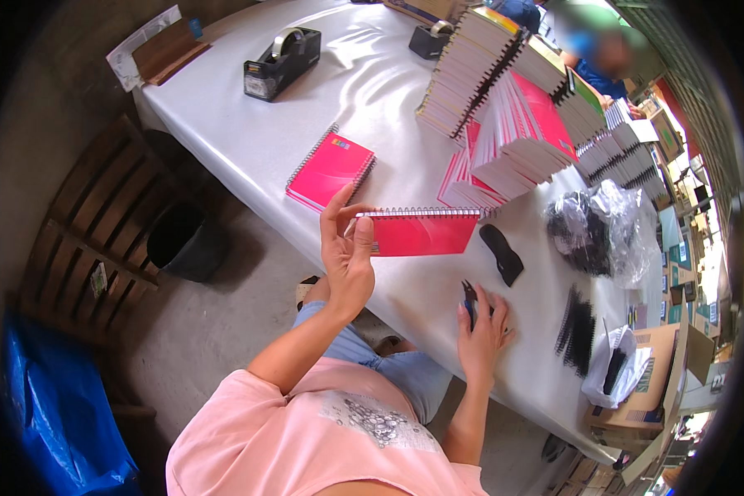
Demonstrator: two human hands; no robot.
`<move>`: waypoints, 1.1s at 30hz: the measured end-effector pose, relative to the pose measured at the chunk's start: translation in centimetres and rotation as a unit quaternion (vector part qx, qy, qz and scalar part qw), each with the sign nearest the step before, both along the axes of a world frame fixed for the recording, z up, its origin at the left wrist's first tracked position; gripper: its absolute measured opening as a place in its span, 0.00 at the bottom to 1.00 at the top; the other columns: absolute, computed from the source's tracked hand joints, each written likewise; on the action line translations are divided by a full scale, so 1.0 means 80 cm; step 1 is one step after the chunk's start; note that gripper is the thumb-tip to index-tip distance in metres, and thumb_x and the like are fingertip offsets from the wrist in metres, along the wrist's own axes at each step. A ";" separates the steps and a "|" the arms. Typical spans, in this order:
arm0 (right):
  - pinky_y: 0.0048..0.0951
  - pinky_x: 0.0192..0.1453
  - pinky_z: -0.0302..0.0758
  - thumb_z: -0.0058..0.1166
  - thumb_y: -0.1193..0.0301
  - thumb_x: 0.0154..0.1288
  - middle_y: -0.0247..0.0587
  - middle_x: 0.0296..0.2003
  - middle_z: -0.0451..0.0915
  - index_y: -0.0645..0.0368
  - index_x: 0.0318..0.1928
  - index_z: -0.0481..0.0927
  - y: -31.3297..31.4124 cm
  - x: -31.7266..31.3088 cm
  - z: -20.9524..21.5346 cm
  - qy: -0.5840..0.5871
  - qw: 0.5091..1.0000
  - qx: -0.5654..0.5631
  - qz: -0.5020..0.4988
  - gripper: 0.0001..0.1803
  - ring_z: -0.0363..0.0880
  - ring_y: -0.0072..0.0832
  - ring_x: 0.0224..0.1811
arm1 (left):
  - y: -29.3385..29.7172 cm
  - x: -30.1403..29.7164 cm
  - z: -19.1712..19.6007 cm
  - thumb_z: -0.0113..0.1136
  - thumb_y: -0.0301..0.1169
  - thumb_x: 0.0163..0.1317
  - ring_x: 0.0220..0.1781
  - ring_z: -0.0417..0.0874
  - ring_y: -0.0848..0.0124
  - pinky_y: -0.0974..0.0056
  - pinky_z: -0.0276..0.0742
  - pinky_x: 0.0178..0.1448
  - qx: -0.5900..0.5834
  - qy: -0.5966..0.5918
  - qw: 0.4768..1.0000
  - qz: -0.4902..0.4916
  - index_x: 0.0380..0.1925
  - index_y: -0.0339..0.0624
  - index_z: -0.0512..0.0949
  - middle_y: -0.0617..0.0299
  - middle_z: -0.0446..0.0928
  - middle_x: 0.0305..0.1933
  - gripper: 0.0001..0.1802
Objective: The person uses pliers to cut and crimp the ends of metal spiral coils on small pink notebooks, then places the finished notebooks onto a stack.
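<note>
My left hand (349, 256) is closed on the left end of a red notebook (430, 232), thumb on its cover. The notebook is held above the table edge, its wire spiral along the top, and a loose end of wire sticks out at the right. Low over the tabletop, my right hand (481, 335) is closed around pliers (469, 299) with dark jaws pointing away from me. Just beyond my left fingers lie red spiral notebooks (332, 171). A black, elongated object (502, 255) rests between the held notebook and the right hand; its kind is unclear.
Tall stacks of spiral notebooks (471, 74) and loose red-covered page blocks (521, 149) stand on the white-covered table (223, 124). Tape dispensers (283, 66), black spiral wires (576, 331) and plastic bags (608, 231) lie around. Another person (599, 66) is at the far right.
</note>
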State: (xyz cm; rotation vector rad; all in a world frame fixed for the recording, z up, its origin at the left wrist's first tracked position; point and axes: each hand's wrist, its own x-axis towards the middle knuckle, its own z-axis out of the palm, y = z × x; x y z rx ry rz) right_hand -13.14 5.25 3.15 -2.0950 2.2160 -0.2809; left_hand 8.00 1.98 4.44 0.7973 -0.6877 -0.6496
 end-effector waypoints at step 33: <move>0.34 0.55 0.68 0.58 0.47 0.59 0.49 0.46 0.78 0.62 0.53 0.76 -0.270 -0.004 0.195 -0.229 0.946 -0.229 0.000 0.32 0.76 0.39 0.44 | -0.015 0.162 -0.040 0.60 0.37 0.63 0.56 0.72 0.68 0.63 0.68 0.51 0.188 -0.300 0.901 0.249 0.49 0.47 0.78 0.61 0.71 0.56 0.16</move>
